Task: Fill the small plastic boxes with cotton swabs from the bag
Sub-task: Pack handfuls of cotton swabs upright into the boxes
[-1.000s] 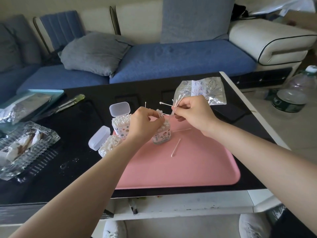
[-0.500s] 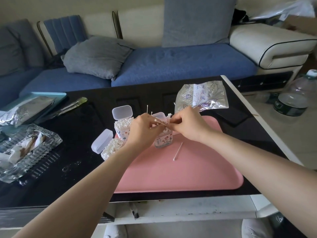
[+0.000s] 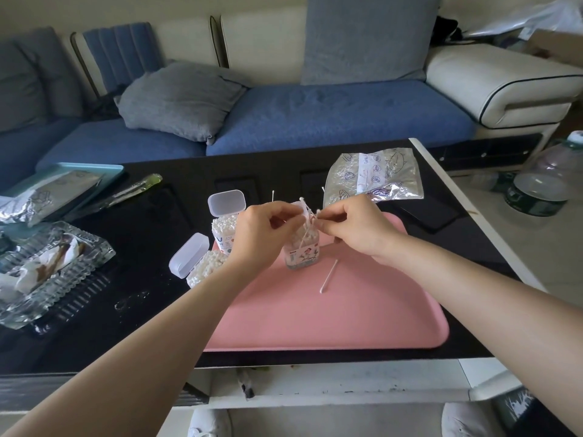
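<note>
A small clear plastic box [image 3: 302, 253] stands upright at the far edge of the pink tray [image 3: 331, 313]. Several cotton swabs [image 3: 307, 216] stick out of its top at angles. My left hand [image 3: 262, 234] and my right hand [image 3: 353, 225] meet just above it, both pinching those swabs. Two filled boxes with lids flipped open sit to the left: one upright [image 3: 224, 227], one lying down [image 3: 205, 269]. One loose swab [image 3: 328, 276] lies on the tray. The nearly flat clear swab bag [image 3: 375, 175] rests behind my right hand.
A ribbed glass dish [image 3: 47, 272] with wrappers sits at the left, a teal tray [image 3: 63, 181] with a foil bag behind it. The black table ends in a white edge [image 3: 457, 209] at the right. A large water bottle [image 3: 542, 187] stands on the floor.
My right hand came down from near the bag to the box top with swabs. Both hands have closed in together over the box, and swabs now stand in its opening.
</note>
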